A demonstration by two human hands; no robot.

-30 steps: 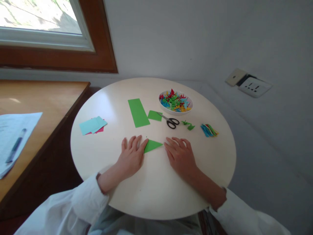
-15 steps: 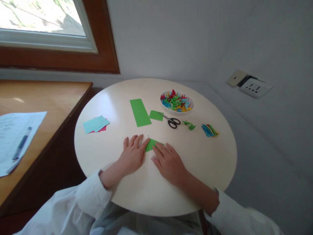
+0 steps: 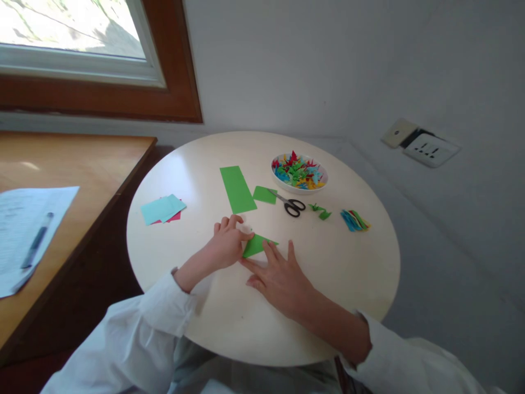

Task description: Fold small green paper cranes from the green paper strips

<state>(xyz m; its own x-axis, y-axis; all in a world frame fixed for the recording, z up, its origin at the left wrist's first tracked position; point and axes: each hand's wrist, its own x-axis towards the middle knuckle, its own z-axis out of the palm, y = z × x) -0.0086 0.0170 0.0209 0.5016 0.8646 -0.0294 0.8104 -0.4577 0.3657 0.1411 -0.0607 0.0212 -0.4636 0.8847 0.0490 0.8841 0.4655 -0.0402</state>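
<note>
A small piece of green paper (image 3: pixel 255 246), folded to a rough triangle, lies on the white round table (image 3: pixel 197 323) between my hands. My left hand (image 3: pixel 227 243) is curled, gripping the paper at its left edge with the thumb side. From the right, my right hand (image 3: pixel 283 279) reaches over with its fingers spread. One fingertip rests on the paper's right part, and the index finger points along its lower left corner. The fingertips of my left hand are partly hidden.
Beyond the hands lie a green paper strip (image 3: pixel 238 190), a green paper piece (image 3: pixel 264 195) and black-handled scissors (image 3: pixel 294 207). A white bowl (image 3: pixel 301 190) holds several tiny folded paper figures. Small green folded pieces (image 3: pixel 324 215), a colourful paper bundle (image 3: pixel 355 220) and light blue sheets (image 3: pixel 158 209) lie around.
My left fingers have curled in at the paper's left edge. The right hand's fingers have spread, with the index finger stretched left to the paper's lower corner. The view has shifted slightly.
</note>
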